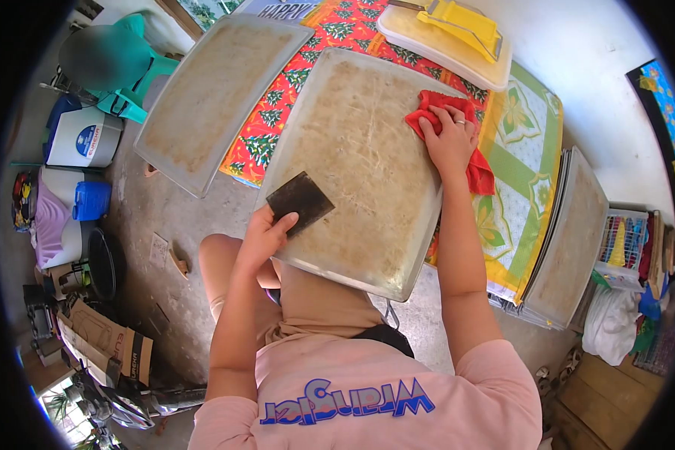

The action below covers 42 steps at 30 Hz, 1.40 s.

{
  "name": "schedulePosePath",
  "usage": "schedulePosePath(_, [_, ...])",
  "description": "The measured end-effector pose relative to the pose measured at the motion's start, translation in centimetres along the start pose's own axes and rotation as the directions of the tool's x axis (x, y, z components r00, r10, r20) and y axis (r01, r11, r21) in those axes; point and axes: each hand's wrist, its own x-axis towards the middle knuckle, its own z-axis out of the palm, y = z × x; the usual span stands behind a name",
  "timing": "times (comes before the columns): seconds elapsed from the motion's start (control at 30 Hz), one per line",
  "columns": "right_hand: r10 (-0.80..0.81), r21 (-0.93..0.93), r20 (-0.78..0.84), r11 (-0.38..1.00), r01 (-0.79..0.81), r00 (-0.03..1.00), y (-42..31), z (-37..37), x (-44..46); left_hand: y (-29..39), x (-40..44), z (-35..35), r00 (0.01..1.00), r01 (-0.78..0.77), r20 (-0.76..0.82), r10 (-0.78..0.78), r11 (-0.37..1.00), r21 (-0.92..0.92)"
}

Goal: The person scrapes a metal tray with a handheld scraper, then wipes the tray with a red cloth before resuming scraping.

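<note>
A large metal baking tray with a stained, scratched tan surface lies in front of me, its near end over my lap. My left hand grips a dark, flat square piece by its lower left corner, thumb on top, over the tray's left side. At the tray's right edge, my right hand is closed on a bunched red cloth, which partly hangs over the rim. A ring shows on one finger of that hand.
Another stained tray lies to the left. Several trays are stacked at the right. A white container holds a yellow scraper-like tool at the back. The table has a Christmas-tree cloth. A person is at upper left.
</note>
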Motion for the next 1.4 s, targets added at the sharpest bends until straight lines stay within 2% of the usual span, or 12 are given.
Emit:
schedulePosePath(0.2, [0.011,-0.005,0.007,1.000,-0.011,1.000,0.0,0.1,0.0,-1.2,-1.9,-1.3,0.997,-0.058,0.043,0.057,0.998,0.026])
schedulePosePath(0.5, [0.000,-0.003,0.007,1.000,0.000,1.000,0.1,0.2,0.0,-1.3,-2.4,-1.6,0.996,-0.091,-0.011,0.093,0.992,0.082])
schedulePosePath(0.6, [0.002,-0.008,0.007,1.000,-0.002,1.000,0.2,0.2,0.0,-0.3,-2.6,-0.9,0.981,-0.194,0.028,0.193,0.977,0.090])
schedulePosePath(0.7, [0.003,0.003,0.006,1.000,-0.003,1.000,0.0,0.1,0.1,0.1,-2.5,-0.8,0.996,-0.077,0.054,0.073,0.994,0.077])
schedulePosePath(0.8, [0.000,0.006,-0.001,1.000,0.000,1.000,0.0,0.1,0.0,0.8,-2.4,0.4,0.968,0.097,0.229,-0.104,0.994,0.045])
schedulePosePath(0.9, [-0.008,0.019,-0.008,1.000,0.008,1.000,0.1,0.1,0.0,1.0,-2.4,3.1,0.901,0.051,0.427,-0.072,0.997,0.060])
schedulePosePath(0.93, [-0.005,0.020,-0.007,1.000,0.005,1.000,0.0,0.1,0.0,1.7,-2.8,4.2,0.888,0.020,0.459,-0.013,1.000,-0.010])
schedulePosePath(1.03, [-0.002,0.002,-0.007,1.000,0.002,1.000,0.0,0.0,-0.1,1.8,-2.6,5.6,0.868,-0.011,0.494,-0.056,0.991,0.132])
schedulePosePath(1.13, [0.002,0.007,-0.008,1.000,-0.002,1.000,-0.1,0.2,-0.1,-0.3,-2.3,6.2,0.839,-0.236,0.533,0.108,0.955,0.178])
schedulePosePath(1.23, [-0.003,0.014,-0.017,1.000,0.004,1.000,0.3,0.3,0.0,-0.9,-2.3,6.6,0.890,-0.201,0.455,0.043,0.931,0.304])
schedulePosePath(1.33, [0.000,0.014,-0.019,1.000,0.000,1.000,0.1,0.4,0.0,-0.2,-2.6,6.5,0.847,-0.353,0.507,0.158,0.881,0.314])
schedulePosePath(1.4, [0.003,0.010,-0.012,1.000,-0.003,1.000,0.1,0.3,0.0,0.9,-3.3,6.9,0.879,-0.305,0.458,0.131,0.893,0.329])
